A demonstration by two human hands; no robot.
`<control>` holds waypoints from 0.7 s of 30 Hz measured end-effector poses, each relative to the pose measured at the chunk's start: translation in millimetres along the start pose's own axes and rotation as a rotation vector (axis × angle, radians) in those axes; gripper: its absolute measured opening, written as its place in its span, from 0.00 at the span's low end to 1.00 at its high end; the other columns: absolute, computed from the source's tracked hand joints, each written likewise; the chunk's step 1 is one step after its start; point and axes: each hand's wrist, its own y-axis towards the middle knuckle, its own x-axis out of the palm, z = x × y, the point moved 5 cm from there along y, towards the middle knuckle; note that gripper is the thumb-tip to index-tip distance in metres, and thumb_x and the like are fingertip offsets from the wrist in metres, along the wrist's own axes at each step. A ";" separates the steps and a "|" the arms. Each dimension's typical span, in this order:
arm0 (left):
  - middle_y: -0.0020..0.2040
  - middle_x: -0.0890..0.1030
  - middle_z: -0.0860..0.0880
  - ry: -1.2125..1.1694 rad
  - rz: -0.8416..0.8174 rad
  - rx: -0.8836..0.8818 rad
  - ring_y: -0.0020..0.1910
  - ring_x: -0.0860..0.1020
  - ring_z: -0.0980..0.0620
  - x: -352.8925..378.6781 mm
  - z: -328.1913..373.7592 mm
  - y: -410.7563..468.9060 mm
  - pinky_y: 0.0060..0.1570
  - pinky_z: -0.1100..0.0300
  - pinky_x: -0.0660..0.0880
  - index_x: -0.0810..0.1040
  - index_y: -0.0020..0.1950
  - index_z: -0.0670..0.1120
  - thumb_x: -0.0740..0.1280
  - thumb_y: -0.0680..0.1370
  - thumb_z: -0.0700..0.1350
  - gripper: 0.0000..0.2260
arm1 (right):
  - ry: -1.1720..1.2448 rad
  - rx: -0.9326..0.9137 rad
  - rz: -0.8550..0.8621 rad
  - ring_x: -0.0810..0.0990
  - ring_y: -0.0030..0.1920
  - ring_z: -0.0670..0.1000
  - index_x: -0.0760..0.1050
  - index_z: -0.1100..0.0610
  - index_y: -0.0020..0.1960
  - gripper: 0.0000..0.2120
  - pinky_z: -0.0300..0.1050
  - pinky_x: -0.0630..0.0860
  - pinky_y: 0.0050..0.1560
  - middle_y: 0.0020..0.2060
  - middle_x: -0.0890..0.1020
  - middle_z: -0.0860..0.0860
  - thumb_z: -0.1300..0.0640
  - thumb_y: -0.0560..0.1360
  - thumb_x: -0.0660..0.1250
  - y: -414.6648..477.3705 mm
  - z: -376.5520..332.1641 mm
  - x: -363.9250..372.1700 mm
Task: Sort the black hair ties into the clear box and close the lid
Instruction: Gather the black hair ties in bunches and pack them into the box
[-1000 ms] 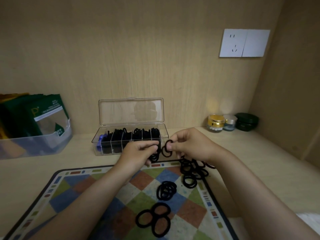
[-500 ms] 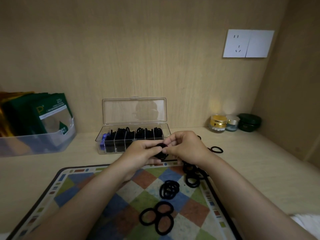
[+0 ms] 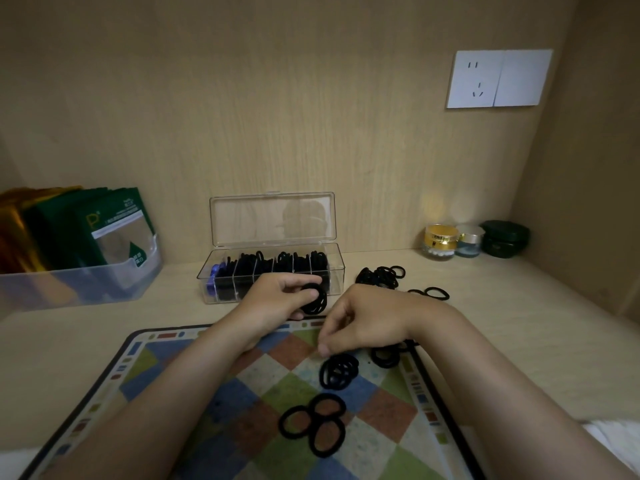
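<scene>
Left grip (image 3: 277, 301) is holding bundled ties (image 3: 314, 299); right grip (image 3: 362, 327) — hold unclear — is hovering over loose ties (image 3: 339, 372); clear box (image 3: 337, 278) part-filled, lid (image 3: 273, 220) open.

Can't count the hair ties (image 3: 284, 263) in the clear box (image 3: 334, 282), just one dark mass, same for the bundle (image 3: 314, 299) in the left grip (image 3: 273, 299). The right grip (image 3: 367, 323) has its fingertips tucked under, can't tell if they hold anything. The mat (image 3: 381, 420) and bin (image 3: 69, 285) run off frame; packet (image 3: 114, 230) print's unreadable.
</scene>
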 end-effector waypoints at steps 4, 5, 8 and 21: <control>0.57 0.81 0.57 0.022 0.004 0.003 0.42 0.84 0.51 0.2 -2.6 1.0 0.43 0.64 0.80 0.83 0.59 0.56 0.70 0.79 0.44 0.12 | -0.146 0.061 -0.021 0.81 0.44 0.41 0.85 0.49 0.45 0.14 0.39 0.78 0.47 0.40 0.85 0.42 0.44 0.63 0.81 -4.4 -2.4 0.2; 0.56 0.81 0.57 0.023 0.004 0.005 0.40 0.83 0.53 0.5 -2.8 1.1 0.42 0.65 0.80 0.83 0.59 0.56 0.70 0.79 0.44 0.12 | -0.167 0.071 -0.040 0.81 0.44 0.41 0.85 0.49 0.46 0.14 0.39 0.78 0.47 0.40 0.85 0.43 0.46 0.63 0.82 -4.4 -3.1 1.1; 0.54 0.80 0.60 0.034 -0.007 0.017 0.38 0.82 0.56 1.5 -2.5 0.5 0.40 0.68 0.78 0.83 0.59 0.57 0.70 0.79 0.44 0.12 | -0.196 0.083 -0.095 0.80 0.45 0.41 0.85 0.49 0.47 0.13 0.38 0.77 0.46 0.42 0.84 0.43 0.48 0.64 0.81 -5.1 -5.7 3.3; 0.57 0.81 0.55 0.016 0.005 0.036 0.39 0.81 0.59 3.7 -0.5 -2.1 0.38 0.70 0.76 0.82 0.61 0.55 0.70 0.79 0.43 0.12 | -0.056 0.037 -0.113 0.81 0.42 0.42 0.86 0.49 0.48 0.07 0.38 0.78 0.43 0.42 0.86 0.44 0.54 0.70 0.78 1.0 1.5 4.7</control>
